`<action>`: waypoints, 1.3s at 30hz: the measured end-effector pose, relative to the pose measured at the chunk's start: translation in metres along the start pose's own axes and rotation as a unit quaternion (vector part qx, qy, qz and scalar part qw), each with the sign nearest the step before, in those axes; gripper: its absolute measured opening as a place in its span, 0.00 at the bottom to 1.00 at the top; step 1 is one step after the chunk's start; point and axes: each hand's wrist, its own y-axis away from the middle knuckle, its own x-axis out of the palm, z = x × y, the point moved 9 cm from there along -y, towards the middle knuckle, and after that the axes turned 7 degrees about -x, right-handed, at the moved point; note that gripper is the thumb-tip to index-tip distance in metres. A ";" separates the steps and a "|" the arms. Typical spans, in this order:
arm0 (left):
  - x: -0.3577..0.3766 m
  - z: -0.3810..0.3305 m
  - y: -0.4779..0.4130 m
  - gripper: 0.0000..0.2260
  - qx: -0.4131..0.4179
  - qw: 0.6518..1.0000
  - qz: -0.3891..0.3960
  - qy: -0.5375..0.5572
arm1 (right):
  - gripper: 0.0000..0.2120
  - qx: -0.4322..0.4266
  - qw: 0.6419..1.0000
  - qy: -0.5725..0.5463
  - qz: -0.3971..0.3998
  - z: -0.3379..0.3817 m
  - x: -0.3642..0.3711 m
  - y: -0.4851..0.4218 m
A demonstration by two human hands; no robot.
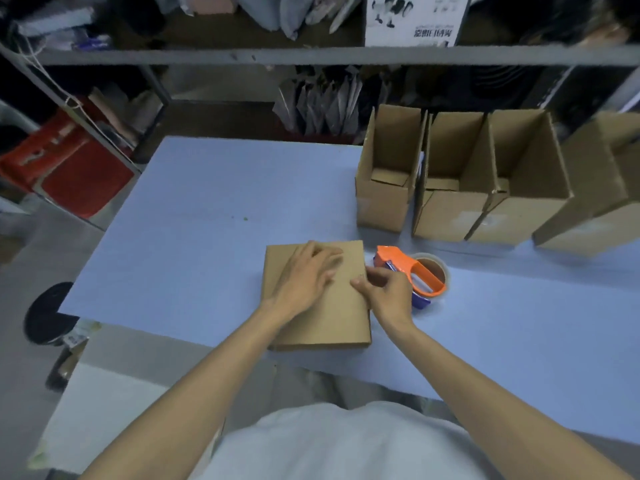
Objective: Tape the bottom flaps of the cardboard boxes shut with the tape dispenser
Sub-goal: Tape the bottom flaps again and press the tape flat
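A brown cardboard box (332,320) stands on the blue table (194,216), its closed flaps facing up. My left hand (306,275) lies flat on top of the flaps, fingers spread and pressing down. At the box's right edge my right hand (384,289) has its fingers curled, with the thumb on the box top. Just right of the box, the orange tape dispenser (415,271) with its roll of clear tape lies on the table, partly behind my right hand. Whether that hand touches the dispenser is hidden.
Several open cardboard boxes (457,188) stand in a row at the table's back right. A metal shelf rack (311,57) with bags runs behind the table. Red crates (76,168) and a black stool (48,313) are to the left.
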 end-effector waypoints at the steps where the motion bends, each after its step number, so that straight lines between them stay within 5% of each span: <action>1: 0.006 -0.008 -0.012 0.18 0.016 1.000 0.017 0.003 | 0.09 0.021 1.000 -0.004 -0.022 -0.005 -0.003 0.002; 6: 0.057 -0.031 -0.045 0.15 0.054 0.979 0.151 -0.124 | 0.04 0.080 0.991 0.045 -0.100 -0.016 -0.013 0.011; 11: 0.057 -0.023 -0.046 0.11 0.053 0.987 0.128 -0.084 | 0.04 0.164 0.978 0.048 -0.121 -0.038 -0.015 0.046; 17: 0.050 -0.020 -0.037 0.23 -0.011 0.999 0.035 -0.008 | 0.10 0.199 0.970 -0.060 -0.127 -0.043 -0.027 0.049; 20: 0.061 -0.012 -0.020 0.31 -0.063 0.997 0.030 -0.021 | 0.06 0.120 0.980 0.037 -0.154 -0.025 -0.057 0.024; 23: 0.071 -0.012 -0.013 0.36 -0.050 0.995 0.037 -0.079 | 0.21 0.091 0.961 0.248 -0.078 -0.025 -0.064 -0.011; 27: 0.071 -0.008 -0.015 0.37 -0.010 0.995 0.027 -0.094 | 0.34 0.128 0.912 0.388 0.047 -0.053 -0.040 -0.031; 32: 0.070 -0.007 -0.015 0.36 -0.017 0.998 0.034 -0.057 | 0.24 0.050 0.888 0.457 0.001 -0.053 -0.043 -0.028; 36: 0.035 -0.023 -0.021 0.26 -0.064 0.972 0.012 0.227 | 0.22 -0.065 0.914 0.400 -0.022 -0.022 -0.071 -0.005; 39: 0.011 -0.057 -0.017 0.22 0.012 0.969 0.033 0.245 | 0.14 -0.166 0.903 0.396 -0.016 0.018 -0.090 0.016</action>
